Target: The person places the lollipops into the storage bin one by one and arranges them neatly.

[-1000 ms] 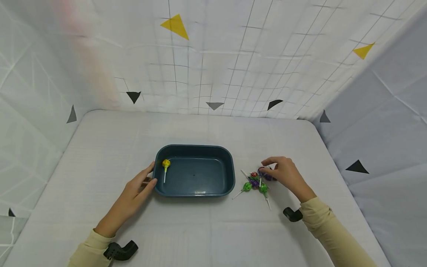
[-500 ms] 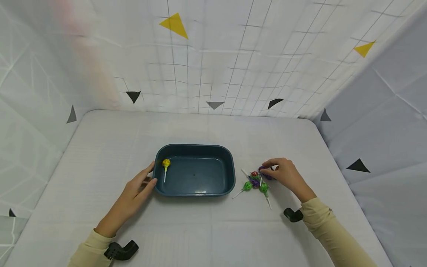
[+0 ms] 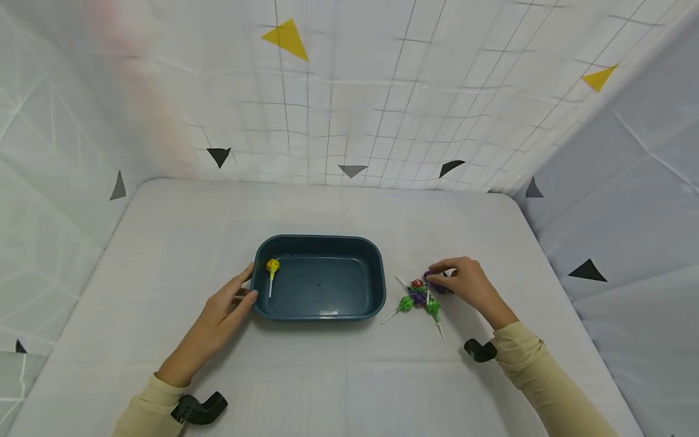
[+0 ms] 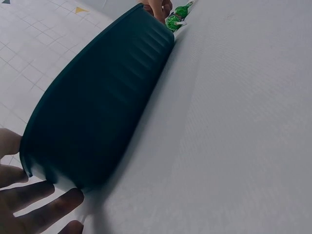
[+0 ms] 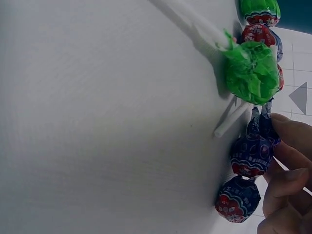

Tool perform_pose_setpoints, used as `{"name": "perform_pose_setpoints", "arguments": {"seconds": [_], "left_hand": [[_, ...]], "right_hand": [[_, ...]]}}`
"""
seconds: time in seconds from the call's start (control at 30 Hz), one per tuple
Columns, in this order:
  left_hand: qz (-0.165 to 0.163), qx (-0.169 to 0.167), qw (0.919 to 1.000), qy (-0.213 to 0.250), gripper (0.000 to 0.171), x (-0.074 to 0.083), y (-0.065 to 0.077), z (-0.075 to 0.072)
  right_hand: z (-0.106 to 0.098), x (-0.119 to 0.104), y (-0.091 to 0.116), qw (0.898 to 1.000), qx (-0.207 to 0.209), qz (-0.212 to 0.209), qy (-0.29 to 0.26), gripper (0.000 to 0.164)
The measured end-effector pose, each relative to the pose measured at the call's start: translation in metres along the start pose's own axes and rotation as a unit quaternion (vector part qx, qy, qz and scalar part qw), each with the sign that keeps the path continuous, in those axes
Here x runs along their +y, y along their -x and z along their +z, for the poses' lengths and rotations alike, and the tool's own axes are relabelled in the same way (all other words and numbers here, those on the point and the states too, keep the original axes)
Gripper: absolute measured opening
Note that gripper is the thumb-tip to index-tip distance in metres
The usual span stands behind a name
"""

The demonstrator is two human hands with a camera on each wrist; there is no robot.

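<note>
My left hand (image 3: 221, 318) rests its fingertips against the left end of a dark teal plastic tray (image 3: 319, 317); in the left wrist view the extended fingers (image 4: 51, 209) touch its outer wall. Inside the tray, near that end, lies a yellow lollipop (image 3: 272, 267). To the right of the tray, my right hand (image 3: 464, 282) pinches a purple lollipop (image 3: 428, 278) between thumb and forefinger. Close up, two more dark purple lollipops, one nearer (image 5: 252, 155) and one lower (image 5: 238, 200), lie beside the fingers. The held one's stick is partly hidden.
Beside my right hand, a loose pile includes a green lollipop (image 3: 405, 304), another green lollipop (image 3: 433, 307) and a red one (image 3: 417, 283). White sticks point different ways. A white cloth covers the table (image 3: 338, 376), with white sheets behind and at the sides.
Both hands stay almost in place. My right thumb and forefinger have come closer together at the purple lollipop. Tray and yellow lollipop have not moved.
</note>
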State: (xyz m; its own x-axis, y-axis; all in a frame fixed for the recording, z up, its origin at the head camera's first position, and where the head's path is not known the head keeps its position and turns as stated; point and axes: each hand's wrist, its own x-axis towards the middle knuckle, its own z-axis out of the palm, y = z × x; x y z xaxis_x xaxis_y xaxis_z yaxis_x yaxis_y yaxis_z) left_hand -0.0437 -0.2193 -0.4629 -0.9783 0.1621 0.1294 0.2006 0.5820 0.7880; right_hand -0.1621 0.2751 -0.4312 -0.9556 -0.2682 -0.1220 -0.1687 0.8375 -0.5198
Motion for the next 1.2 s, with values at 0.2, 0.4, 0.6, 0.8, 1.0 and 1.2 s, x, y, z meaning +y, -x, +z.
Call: {"name": "perform_pose_setpoints", "arguments": {"seconds": [0.2, 0.4, 0.6, 0.8, 1.0, 1.2], "left_hand": [[-0.002, -0.002, 1.0, 0.002, 0.06, 0.001, -0.001, 0.0], [0.001, -0.001, 0.9999, 0.01, 0.06, 0.002, 0.0, 0.0], [0.004, 0.001, 0.9999, 0.015, 0.059, 0.005, 0.0, -0.001], [0.008, -0.002, 0.9999, 0.014, 0.059, 0.004, 0.0, 0.0], [0.003, -0.005, 1.0, 0.007, 0.059, 0.003, 0.0, -0.001], [0.005, -0.001, 1.0, 0.008, 0.059, 0.004, 0.0, 0.0]], "right_hand": [[-0.004, -0.001, 0.0, 1.0, 0.001, 0.006, -0.003, 0.028], [-0.009, -0.002, 0.001, 1.0, 0.001, 0.008, -0.004, 0.029], [-0.014, -0.008, -0.001, 1.0, 0.007, 0.006, -0.002, 0.029], [-0.017, -0.018, -0.003, 1.0, 0.008, -0.004, -0.002, 0.029], [-0.021, -0.031, -0.007, 1.0, 0.011, -0.02, 0.003, 0.027], [-0.023, -0.042, -0.008, 1.0, 0.003, -0.018, 0.001, 0.028]]}}
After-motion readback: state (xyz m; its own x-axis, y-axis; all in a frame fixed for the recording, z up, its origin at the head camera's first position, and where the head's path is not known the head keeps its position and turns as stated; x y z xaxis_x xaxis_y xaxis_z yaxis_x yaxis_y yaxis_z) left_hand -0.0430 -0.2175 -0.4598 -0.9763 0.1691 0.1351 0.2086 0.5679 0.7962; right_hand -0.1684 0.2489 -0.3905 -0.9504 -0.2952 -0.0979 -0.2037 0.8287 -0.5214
